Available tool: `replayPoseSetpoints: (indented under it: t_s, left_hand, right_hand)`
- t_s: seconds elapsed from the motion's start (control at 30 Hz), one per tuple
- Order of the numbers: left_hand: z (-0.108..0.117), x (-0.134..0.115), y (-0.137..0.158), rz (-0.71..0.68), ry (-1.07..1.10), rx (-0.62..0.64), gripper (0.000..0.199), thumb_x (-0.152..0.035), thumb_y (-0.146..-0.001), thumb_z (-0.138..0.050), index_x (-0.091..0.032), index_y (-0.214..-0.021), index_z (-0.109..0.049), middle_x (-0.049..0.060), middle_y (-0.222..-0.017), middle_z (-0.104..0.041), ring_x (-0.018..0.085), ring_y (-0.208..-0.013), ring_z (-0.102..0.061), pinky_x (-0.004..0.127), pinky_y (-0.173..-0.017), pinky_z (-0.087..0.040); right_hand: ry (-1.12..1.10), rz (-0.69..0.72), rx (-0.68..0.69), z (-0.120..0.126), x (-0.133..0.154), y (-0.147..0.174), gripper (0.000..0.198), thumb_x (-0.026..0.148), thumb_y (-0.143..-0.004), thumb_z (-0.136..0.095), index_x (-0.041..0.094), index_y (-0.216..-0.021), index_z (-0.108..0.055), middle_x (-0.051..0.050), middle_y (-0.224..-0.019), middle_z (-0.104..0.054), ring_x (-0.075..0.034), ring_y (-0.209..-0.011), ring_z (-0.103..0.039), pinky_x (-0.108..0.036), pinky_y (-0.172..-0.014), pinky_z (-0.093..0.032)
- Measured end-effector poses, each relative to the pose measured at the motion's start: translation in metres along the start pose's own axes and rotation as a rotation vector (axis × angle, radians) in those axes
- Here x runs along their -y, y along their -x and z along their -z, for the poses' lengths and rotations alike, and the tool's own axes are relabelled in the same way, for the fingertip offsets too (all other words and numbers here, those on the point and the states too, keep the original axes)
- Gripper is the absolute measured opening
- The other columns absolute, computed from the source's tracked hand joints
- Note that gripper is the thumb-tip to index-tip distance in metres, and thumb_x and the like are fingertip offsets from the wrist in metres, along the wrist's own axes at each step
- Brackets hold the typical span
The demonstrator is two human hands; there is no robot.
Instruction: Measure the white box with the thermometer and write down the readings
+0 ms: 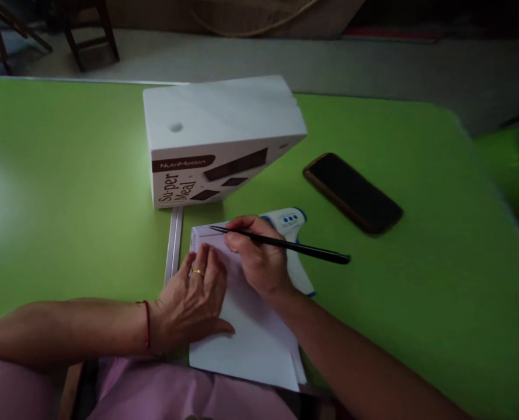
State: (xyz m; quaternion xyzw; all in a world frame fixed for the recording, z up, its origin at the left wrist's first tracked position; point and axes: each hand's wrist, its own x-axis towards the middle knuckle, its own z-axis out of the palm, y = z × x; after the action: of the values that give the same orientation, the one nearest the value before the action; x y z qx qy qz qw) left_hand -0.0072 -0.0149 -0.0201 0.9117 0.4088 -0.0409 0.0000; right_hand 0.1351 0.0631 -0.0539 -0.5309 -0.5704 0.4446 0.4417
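My right hand [261, 256] grips a black pen [303, 247], its tip near the top edge of the white paper [246, 356]. The pen slants with its rear end to the right. My left hand [198, 297], with a gold ring and a red wrist cord, lies on the paper's left side, thumb stretched out and fingers bent slightly. Several sheets seem stacked, their edges showing at the lower right. Beyond my right hand lies a white and blue device [300, 274] that looks like a handheld thermometer, partly covered by the hand and the paper.
A white box [224, 111] marked "Super Meal" stands upright on the green table [66, 204], beyond the paper. To its right lies a dark phone [353, 192] in a brown case. A metal strip [174, 245] crosses the tabletop. Wooden stool legs [88, 44] show at the upper left.
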Motion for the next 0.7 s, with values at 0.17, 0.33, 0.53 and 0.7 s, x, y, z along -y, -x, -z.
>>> replayPoseSetpoints:
  t_s: [0.17, 0.33, 0.53, 0.7]
  left_hand:
    - [0.016, 0.006, -0.002, 0.086, -0.113, 0.074, 0.107, -0.085, -0.083, -0.051, 0.009, -0.134, -0.056, 0.036, -0.140, -0.053, 0.031, -0.092, -0.067, 0.039, -0.075, -0.053]
    - [0.015, 0.007, -0.006, 0.083, -0.118, 0.080, 0.109, -0.085, -0.082, -0.051, 0.012, -0.133, -0.056, 0.039, -0.141, -0.050, 0.027, -0.080, -0.063, 0.037, -0.066, -0.050]
    - [0.011, 0.003, -0.005, 0.101, -0.081, 0.102, 0.107, -0.083, -0.083, -0.053, 0.010, -0.136, -0.054, 0.040, -0.144, -0.047, 0.025, -0.076, -0.062, 0.036, -0.064, -0.049]
    - [0.014, 0.003, -0.005, 0.104, -0.054, 0.144, 0.099, -0.082, -0.084, -0.054, 0.004, -0.132, -0.060, 0.036, -0.144, -0.050, 0.024, -0.073, -0.062, 0.036, -0.062, -0.048]
  right_hand:
    - [0.120, 0.074, -0.067, 0.000, 0.005, 0.002, 0.011, 0.032, -0.075, -0.061, 0.022, -0.078, -0.057, 0.000, -0.066, -0.064, -0.014, -0.056, -0.058, -0.026, -0.051, -0.049]
    - [0.101, 0.074, -0.048, -0.003, 0.002, 0.000, 0.012, 0.034, -0.080, -0.061, 0.022, -0.079, -0.056, 0.003, -0.062, -0.060, -0.013, -0.053, -0.055, -0.027, -0.051, -0.048]
    - [0.207, 0.188, -0.072, -0.010, 0.009, 0.003, 0.008, 0.031, -0.080, -0.059, 0.024, -0.079, -0.057, 0.001, -0.065, -0.064, -0.014, -0.053, -0.056, -0.028, -0.050, -0.047]
    - [0.415, 0.324, -0.041, -0.009, 0.009, 0.002, 0.011, 0.031, -0.086, -0.056, 0.026, -0.076, -0.054, 0.000, -0.061, -0.061, -0.016, -0.055, -0.057, -0.031, -0.054, -0.050]
